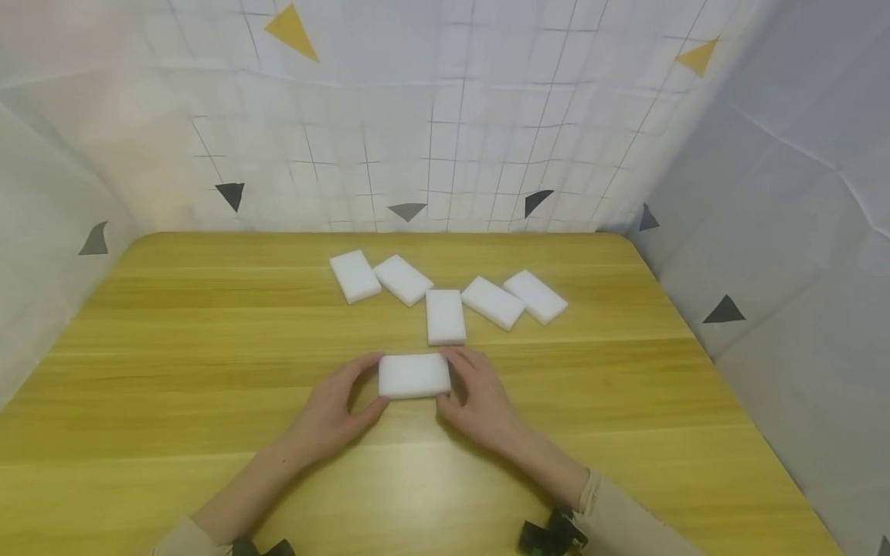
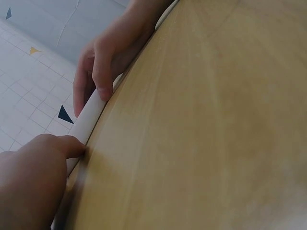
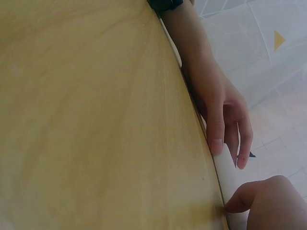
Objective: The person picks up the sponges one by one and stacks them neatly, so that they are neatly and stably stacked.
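Note:
A white sponge block [image 1: 414, 376] lies flat and crosswise on the table, close to its middle. My left hand [image 1: 337, 405] grips the left end, thumb at the near corner and fingers at the far corner. At the right end my right hand [image 1: 480, 398] holds it in the same way. Seen low in the left wrist view, the sponge's near edge [image 2: 88, 120] runs between both thumbs, resting along the tabletop. The right wrist view shows that edge [image 3: 225, 167] too, with my left thumb touching it.
Just beyond the held sponge stands a lengthwise white sponge [image 1: 446, 317]. Two tilted sponges [image 1: 355, 276] [image 1: 403, 279] lie to its left and two more [image 1: 493, 303] [image 1: 535, 296] to its right. Behind the wooden table [image 1: 208, 324] hangs a white patterned cloth [image 1: 389, 100].

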Motion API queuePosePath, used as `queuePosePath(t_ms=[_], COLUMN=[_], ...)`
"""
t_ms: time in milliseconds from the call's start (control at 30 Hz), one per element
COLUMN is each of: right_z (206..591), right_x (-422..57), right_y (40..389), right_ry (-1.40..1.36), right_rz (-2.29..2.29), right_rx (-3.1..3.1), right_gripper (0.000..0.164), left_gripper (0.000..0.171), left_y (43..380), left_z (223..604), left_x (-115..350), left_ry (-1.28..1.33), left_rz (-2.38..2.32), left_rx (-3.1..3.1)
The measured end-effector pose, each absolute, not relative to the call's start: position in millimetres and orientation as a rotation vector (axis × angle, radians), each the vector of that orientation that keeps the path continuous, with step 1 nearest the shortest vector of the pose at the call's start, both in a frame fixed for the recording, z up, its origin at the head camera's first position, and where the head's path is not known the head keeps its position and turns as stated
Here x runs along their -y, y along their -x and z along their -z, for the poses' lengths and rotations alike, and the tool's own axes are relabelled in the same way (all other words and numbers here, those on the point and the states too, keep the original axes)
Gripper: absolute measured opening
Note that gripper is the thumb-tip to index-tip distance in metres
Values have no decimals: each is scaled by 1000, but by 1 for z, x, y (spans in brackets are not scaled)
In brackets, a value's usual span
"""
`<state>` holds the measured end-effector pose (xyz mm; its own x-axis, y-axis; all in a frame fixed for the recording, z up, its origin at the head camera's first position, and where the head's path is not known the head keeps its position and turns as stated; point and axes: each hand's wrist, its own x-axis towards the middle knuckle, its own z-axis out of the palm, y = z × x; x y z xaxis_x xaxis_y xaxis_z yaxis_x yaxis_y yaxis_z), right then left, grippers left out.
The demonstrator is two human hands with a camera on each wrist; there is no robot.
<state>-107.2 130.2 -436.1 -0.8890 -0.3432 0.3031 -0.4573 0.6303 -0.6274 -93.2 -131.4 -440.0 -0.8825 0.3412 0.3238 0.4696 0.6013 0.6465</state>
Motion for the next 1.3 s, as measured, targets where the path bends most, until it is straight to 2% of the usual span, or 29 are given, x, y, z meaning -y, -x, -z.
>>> queuePosePath(t_ms=[533,1300], right_z=[435,438], right_x=[-130,-131], right_y=[106,109], right_ry=[-671,-538], right_rz=[-1101,-1214], right_rx=[2697,2675], right_gripper=[65,50], left_gripper=[61,61], left_y=[94,93], left_z=[442,440], left_x=[131,131], left_ry=[670,653], left_rz=[1140,1129], left_rx=[2690,2714])
